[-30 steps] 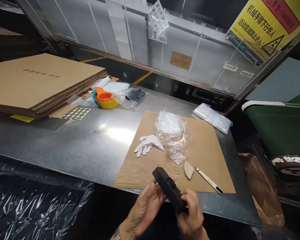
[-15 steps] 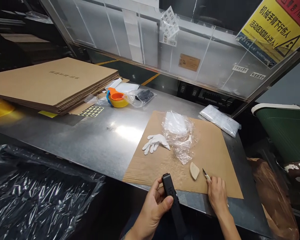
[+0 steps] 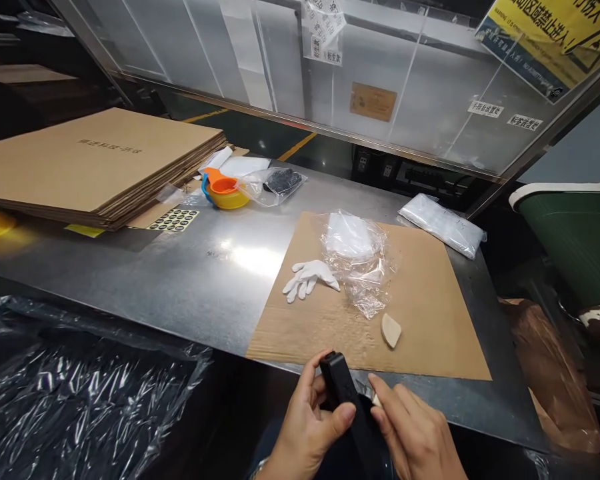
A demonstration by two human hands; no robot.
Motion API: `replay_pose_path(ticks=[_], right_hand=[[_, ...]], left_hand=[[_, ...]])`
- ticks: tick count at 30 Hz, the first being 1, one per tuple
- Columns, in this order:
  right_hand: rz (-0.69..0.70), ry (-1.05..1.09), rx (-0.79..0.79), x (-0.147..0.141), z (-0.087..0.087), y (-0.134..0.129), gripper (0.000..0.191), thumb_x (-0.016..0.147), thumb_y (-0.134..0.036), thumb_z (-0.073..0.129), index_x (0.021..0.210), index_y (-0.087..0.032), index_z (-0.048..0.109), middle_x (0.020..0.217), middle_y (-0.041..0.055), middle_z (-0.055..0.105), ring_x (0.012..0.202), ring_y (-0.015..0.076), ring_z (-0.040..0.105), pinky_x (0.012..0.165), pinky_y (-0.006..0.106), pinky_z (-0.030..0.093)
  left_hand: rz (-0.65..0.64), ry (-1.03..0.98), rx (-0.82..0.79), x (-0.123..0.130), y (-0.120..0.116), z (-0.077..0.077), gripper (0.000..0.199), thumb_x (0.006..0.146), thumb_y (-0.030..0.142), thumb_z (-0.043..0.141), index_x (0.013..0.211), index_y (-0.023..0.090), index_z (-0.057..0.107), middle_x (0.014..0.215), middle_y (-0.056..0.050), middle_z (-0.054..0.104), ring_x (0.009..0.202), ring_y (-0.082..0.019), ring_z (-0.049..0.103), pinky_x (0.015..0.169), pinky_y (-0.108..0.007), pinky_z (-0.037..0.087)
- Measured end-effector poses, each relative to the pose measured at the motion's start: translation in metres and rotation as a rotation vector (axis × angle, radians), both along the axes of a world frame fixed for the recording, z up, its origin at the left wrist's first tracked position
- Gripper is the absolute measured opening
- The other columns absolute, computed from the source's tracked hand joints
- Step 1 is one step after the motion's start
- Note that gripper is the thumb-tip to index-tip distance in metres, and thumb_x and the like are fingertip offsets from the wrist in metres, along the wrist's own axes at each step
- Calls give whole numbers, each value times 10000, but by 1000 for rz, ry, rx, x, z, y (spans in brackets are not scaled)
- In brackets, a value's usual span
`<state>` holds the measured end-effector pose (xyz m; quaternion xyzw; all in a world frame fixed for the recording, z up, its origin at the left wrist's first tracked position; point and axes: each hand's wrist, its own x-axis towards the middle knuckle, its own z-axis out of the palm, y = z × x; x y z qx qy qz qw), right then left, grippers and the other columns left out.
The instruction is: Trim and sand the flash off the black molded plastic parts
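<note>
Black bar-shaped part (image 3: 340, 385) lower centre, left hand (image 3: 307, 430) curled round it, right hand (image 3: 416, 428) pinching craft knife (image 3: 377, 401) alongside; looks stiff, probably light, maybe slick, best held by long sides

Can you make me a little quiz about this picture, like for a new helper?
1. Pick one: the left hand holds the black object. What does the right hand hold?
A) the tan wedge
B) the pale-handled tool
C) the sticker sheet
2. True or false: the white glove lies on the brown cardboard sheet.
3. Fill in: the orange cup sits inside a ____ one.

Key: 1 B; 2 true; 3 yellow.
</note>
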<state>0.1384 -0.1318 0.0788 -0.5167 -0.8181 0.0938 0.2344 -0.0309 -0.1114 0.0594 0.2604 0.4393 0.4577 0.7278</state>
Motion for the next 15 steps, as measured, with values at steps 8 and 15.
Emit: replay_pose_path(ticks=[8,15], right_hand=[[-24,-56,103,-11,5,4,331,946,-261,353,1150,-132,581,612,35,585,504,147,583,440,229,434],[-16,-108,117,-12,7,4,335,944,-255,362,1139,-105,589,604,37,579,501,145,581,433,234,416]], left_hand=[[-15,1,-21,-2,-3,-3,757,584,397,792,1184,210,371,1010,-128,639,886,-248,600,688,-294,493],[-15,-3,-14,-2,-4,-6,754,584,403,792,1177,218,365,975,-111,638,853,-222,589,681,-281,480]])
